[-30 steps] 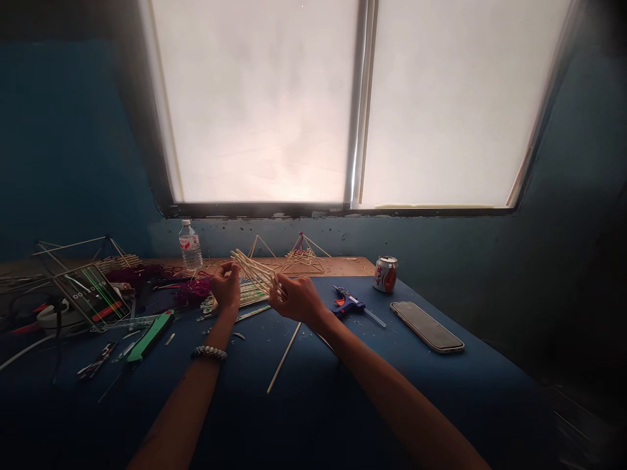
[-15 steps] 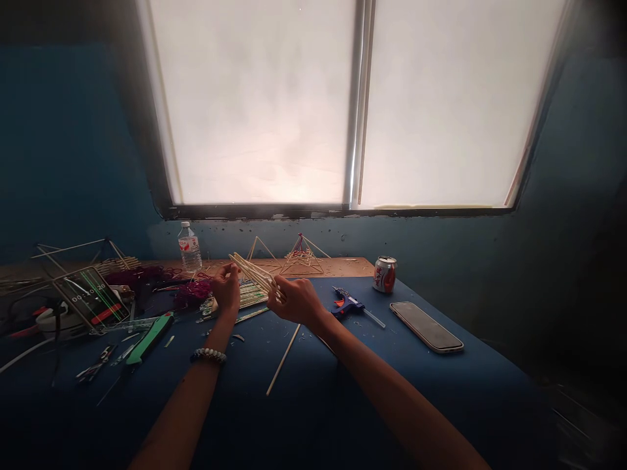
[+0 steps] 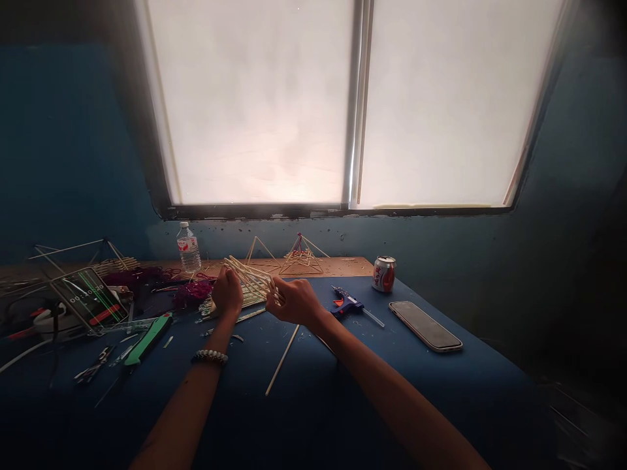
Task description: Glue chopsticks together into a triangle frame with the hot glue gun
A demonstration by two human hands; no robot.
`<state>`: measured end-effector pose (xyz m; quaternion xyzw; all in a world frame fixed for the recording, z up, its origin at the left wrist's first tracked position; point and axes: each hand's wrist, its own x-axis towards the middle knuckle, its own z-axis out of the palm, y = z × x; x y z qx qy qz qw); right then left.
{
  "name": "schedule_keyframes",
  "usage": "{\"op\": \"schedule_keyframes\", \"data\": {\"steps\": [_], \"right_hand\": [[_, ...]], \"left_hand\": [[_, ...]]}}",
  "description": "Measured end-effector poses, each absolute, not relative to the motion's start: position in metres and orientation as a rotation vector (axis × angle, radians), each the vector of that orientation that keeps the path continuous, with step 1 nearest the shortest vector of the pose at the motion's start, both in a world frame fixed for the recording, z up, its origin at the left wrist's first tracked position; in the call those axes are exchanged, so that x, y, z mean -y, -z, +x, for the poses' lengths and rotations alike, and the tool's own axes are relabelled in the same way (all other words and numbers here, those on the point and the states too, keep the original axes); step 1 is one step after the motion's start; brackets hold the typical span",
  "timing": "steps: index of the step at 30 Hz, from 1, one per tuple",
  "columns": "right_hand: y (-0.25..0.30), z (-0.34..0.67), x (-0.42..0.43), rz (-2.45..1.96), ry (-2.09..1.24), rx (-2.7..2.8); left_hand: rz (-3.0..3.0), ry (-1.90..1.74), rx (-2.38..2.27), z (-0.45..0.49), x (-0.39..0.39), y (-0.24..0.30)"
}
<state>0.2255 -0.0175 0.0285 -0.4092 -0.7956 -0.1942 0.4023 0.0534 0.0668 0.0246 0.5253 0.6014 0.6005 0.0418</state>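
Note:
My right hand (image 3: pixel 294 301) is closed around one end of a bundle of thin pale sticks (image 3: pixel 247 274), which slants up and to the left above the blue table (image 3: pixel 313 391). My left hand (image 3: pixel 226 290), with a bead bracelet (image 3: pixel 209 356) on the wrist, is closed on the sticks near their far end. A single loose stick (image 3: pixel 281 360) lies on the table below my right wrist.
A blue glue gun (image 3: pixel 350 303), a drink can (image 3: pixel 383 273) and a phone (image 3: pixel 425 325) lie to the right. A water bottle (image 3: pixel 188 247), stick pyramids (image 3: pixel 301 256), purple yarn (image 3: pixel 189 290), a green knife (image 3: pixel 149 339) and a propped phone with a timer (image 3: pixel 88 299) crowd the left.
My left hand has dropped slightly and curled over the sticks; the bundle has shifted a little to the left. My right hand has barely moved.

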Motion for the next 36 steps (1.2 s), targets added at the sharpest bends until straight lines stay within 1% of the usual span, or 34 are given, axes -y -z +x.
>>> {"op": "schedule_keyframes", "data": {"steps": [5, 10, 25, 32, 36], "right_hand": [[-0.0297, 0.2263, 0.0177, -1.049, 0.495, 2.025], [-0.031, 0.2263, 0.0182, -1.049, 0.485, 2.026], [-0.0313, 0.2268, 0.0191, -1.039, 0.489, 2.005], [-0.0322, 0.2264, 0.0199, -1.051, 0.486, 1.991], [-0.0337, 0.2268, 0.0214, -1.047, 0.462, 2.001]], "left_hand": [[1.602, -1.844, -1.87, 0.0529, -0.0664, -0.026], [1.602, -1.948, -1.779, 0.0525, -0.0658, -0.0263], [1.606, -2.05, -1.662, 0.0521, -0.0652, -0.0258], [1.633, -1.956, -1.686, 0.051, -0.0642, -0.0285], [1.596, -1.963, -1.646, 0.0512, -0.064, -0.0283]]}}
